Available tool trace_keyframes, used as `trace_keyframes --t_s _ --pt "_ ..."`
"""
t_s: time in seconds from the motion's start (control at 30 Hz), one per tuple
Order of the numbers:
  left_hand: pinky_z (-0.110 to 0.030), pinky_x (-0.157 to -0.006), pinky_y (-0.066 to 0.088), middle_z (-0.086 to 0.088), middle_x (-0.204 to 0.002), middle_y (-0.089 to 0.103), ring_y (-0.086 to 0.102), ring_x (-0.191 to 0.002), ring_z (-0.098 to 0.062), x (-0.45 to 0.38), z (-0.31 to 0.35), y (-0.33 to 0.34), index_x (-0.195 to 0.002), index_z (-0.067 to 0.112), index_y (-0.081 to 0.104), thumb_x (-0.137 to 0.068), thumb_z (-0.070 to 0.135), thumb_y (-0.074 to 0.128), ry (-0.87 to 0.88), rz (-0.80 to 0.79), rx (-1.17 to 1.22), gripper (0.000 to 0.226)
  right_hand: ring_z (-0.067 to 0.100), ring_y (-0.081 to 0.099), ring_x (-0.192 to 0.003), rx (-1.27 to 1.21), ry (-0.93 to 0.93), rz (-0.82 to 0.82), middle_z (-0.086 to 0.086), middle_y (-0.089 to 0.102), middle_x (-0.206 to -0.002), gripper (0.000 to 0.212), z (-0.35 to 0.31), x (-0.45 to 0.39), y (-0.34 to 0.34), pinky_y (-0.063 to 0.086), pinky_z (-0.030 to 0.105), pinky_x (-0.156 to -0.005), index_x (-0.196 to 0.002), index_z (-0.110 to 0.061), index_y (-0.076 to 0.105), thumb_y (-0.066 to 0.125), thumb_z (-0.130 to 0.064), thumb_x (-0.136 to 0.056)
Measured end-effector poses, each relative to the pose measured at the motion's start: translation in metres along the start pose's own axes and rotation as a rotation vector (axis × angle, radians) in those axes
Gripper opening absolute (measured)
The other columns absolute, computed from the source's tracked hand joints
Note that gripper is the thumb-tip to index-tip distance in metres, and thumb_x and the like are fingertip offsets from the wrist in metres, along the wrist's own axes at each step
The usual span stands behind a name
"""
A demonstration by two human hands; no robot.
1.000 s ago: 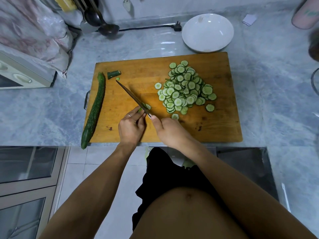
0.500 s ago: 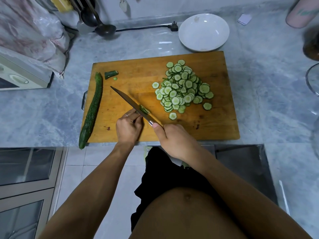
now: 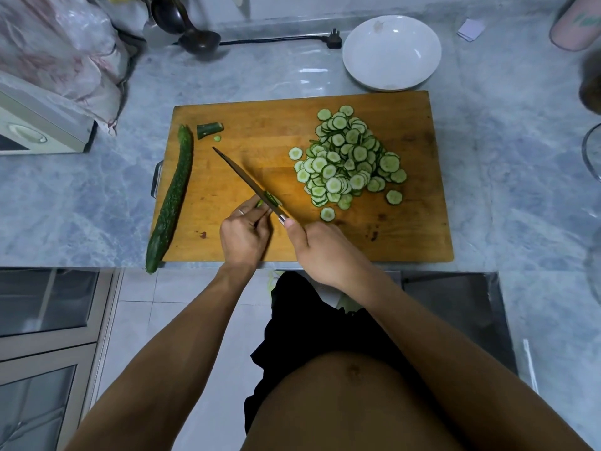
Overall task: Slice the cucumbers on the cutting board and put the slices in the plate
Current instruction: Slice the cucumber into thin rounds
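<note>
- A whole dark green bumpy cucumber (image 3: 171, 196) lies along the left edge of the rectangular wooden cutting board (image 3: 406, 229). Its long axis runs near to far, and its near tip hangs over the board's front edge.
- A short green cucumber stub (image 3: 268, 200) sits at the board's front centre, mostly hidden behind the fingers and the blade, so its length cannot be judged.
- A heap of pale round cucumber slices (image 3: 348, 161) covers the board's right half, with a few loose slices at its near edge.
- A cut-off green cucumber end (image 3: 209, 129) and a tiny round slice lie near the board's far left corner.
- The left hand (image 3: 244, 234) curls its fingers down and pinches the stub against the board; a ring shows on one finger.
- The right hand (image 3: 320, 247) grips the handle of a long dark kitchen knife (image 3: 247, 181), thumb near the blade's base. The blade points away to the far left, and its handle is hidden in the fist.
- A round white shallow plate (image 3: 392, 53) stands on the grey marble counter (image 3: 81, 196) just beyond the board's far right edge.
</note>
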State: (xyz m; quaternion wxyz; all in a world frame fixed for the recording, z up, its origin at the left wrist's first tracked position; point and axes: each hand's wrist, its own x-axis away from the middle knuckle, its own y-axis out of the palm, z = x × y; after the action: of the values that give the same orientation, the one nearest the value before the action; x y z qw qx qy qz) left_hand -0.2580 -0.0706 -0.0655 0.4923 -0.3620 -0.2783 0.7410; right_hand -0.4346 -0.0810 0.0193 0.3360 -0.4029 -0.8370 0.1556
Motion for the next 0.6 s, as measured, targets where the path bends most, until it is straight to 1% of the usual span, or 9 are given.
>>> trace_keyframes --t_s 0.1,0.2,0.27,0.33,0.43,0.47,0.5,0.57,0.6 --pt "-0.028 -0.081 0.055 -0.012 -0.115 0.072 0.070 -0.100 -0.026 0.001 -0.002 0.001 -0.098 0.006 0.079 -0.080 0.007 0.056 -0.014 0.002 0.011 0.029 0.027 0.052 -0.085 0.009 0.021 -0.007 0.009 0.051 -0.075 0.061 -0.001 -0.012 0.004 0.034 0.033 -0.071 -0.065 -0.018 0.044 0.018 -0.057 -0.103" --pt "-0.028 -0.079 0.055 -0.013 -0.114 0.073 0.070 -0.100 -0.026 0.001 0.001 -0.001 -0.096 0.005 0.079 -0.084 0.012 0.053 -0.005 0.007 0.017 0.030 0.024 0.045 -0.088 0.023 0.018 -0.010 0.010 0.053 -0.083 0.057 -0.005 -0.012 0.007 0.036 0.034 -0.074 -0.067 -0.018 0.044 0.019 -0.054 -0.104" --pt "-0.029 -0.083 0.055 -0.013 -0.117 0.072 0.069 -0.104 -0.025 0.003 0.001 -0.003 -0.099 0.005 0.078 -0.087 0.018 0.051 -0.004 0.010 0.041 0.033 0.025 0.047 -0.086 0.015 0.011 0.004 0.010 0.054 -0.083 0.057 -0.004 -0.011 0.008 0.036 0.034 -0.073 -0.067 -0.018 0.045 0.021 -0.053 -0.105" --pt "-0.026 -0.089 0.053 -0.011 -0.119 0.071 0.068 -0.106 -0.023 0.004 0.001 -0.005 -0.104 0.007 0.078 -0.089 0.020 0.053 -0.028 0.007 0.059 0.031 0.029 0.055 -0.083 -0.004 -0.007 0.036 0.010 0.056 -0.077 0.059 -0.002 -0.012 0.007 0.036 0.032 -0.069 -0.066 -0.015 0.048 0.024 -0.053 -0.105" --pt "-0.016 -0.095 0.045 -0.011 -0.117 0.072 0.068 -0.105 -0.022 0.003 0.002 -0.004 -0.107 0.006 0.076 -0.089 0.009 0.066 -0.049 0.019 0.055 0.021 0.027 0.055 -0.071 -0.017 -0.021 0.062 0.005 0.054 -0.064 0.062 -0.001 -0.014 0.000 0.033 0.031 -0.065 -0.065 -0.011 0.052 0.025 -0.050 -0.106" --pt "-0.016 -0.095 0.045 -0.011 -0.117 0.072 0.068 -0.105 -0.022 0.003 0.003 -0.003 -0.108 0.005 0.076 -0.089 0.008 0.069 -0.056 0.026 0.061 0.020 0.024 0.053 -0.065 -0.025 -0.017 0.060 0.004 0.052 -0.061 0.063 0.000 -0.015 -0.003 0.032 0.031 -0.063 -0.063 -0.012 0.051 0.025 -0.049 -0.106" --pt "-0.018 -0.095 0.046 -0.011 -0.117 0.072 0.068 -0.105 -0.023 0.003 0.004 -0.002 -0.107 0.004 0.075 -0.089 0.008 0.071 -0.061 0.031 0.073 0.020 0.022 0.051 -0.059 -0.040 -0.010 0.056 0.004 0.051 -0.058 0.065 0.001 -0.014 -0.006 0.033 0.033 -0.061 -0.060 -0.012 0.050 0.024 -0.050 -0.106" --pt "-0.024 -0.094 0.050 -0.011 -0.116 0.072 0.068 -0.104 -0.023 0.000 0.006 -0.001 -0.106 0.004 0.076 -0.089 0.009 0.072 -0.048 0.033 0.083 0.018 0.020 0.050 -0.050 -0.070 0.004 0.048 0.004 0.048 -0.053 0.068 0.003 -0.012 -0.011 0.042 0.039 -0.057 -0.056 -0.011 0.047 0.023 -0.051 -0.106" --pt "-0.025 -0.093 0.051 -0.011 -0.116 0.072 0.068 -0.103 -0.024 -0.001 0.006 0.000 -0.106 0.004 0.076 -0.089 0.009 0.072 -0.036 0.029 0.082 0.018 0.020 0.050 -0.047 -0.072 0.009 0.048 0.004 0.047 -0.051 0.069 0.005 -0.010 -0.013 0.045 0.039 -0.059 -0.055 -0.011 0.046 0.023 -0.052 -0.106"
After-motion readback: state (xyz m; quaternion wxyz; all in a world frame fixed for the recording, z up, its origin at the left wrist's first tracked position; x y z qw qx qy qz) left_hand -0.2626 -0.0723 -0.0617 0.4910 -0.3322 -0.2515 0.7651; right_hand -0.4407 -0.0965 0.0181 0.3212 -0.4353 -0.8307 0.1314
